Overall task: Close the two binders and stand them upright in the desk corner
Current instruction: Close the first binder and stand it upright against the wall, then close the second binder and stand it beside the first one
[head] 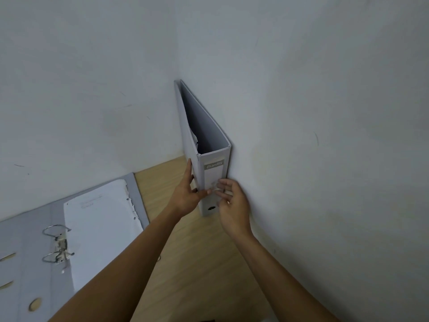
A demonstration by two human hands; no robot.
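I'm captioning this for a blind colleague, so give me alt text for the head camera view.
Two hands steady a closed grey binder standing upright in the desk corner against the right wall: left hand on its cover, right hand at its spine. A second binder lies open to the left, papers showing.

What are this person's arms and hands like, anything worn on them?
Both forearms are bare, with no sleeves in view. The left hand and the right hand wear no gloves, and no watch, ring or bracelet shows on either wrist or on the fingers.
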